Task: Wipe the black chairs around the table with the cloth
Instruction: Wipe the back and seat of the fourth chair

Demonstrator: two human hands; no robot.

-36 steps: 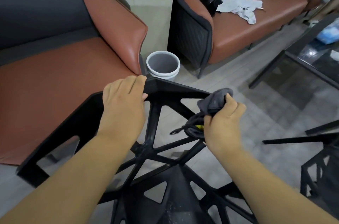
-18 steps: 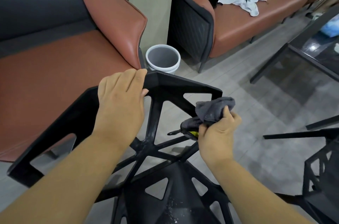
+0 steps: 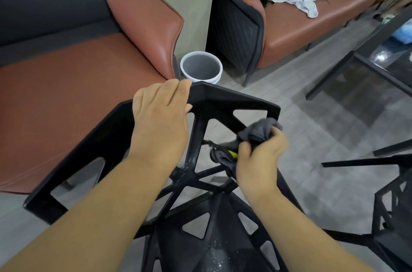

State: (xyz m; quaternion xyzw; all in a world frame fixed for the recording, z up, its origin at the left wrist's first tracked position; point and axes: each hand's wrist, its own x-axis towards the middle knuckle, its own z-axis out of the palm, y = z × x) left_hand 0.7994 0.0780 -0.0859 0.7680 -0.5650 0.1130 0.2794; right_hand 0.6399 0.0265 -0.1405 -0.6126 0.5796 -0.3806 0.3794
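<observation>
By the brown sofas (image 3: 66, 84), left hand (image 3: 160, 122) grips the black chair (image 3: 225, 98) top, right hand (image 3: 258, 160) clutches the grey cloth (image 3: 258, 131).

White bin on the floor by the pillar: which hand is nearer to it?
Left. The left hand grips the black chair at its top edge, just in front of the bin; the right hand, holding the grey cloth, is lower and further right.

grey tiled floor (image 3: 323, 138), black chair (image 3: 223, 102), white bin (image 3: 201, 71)
</observation>
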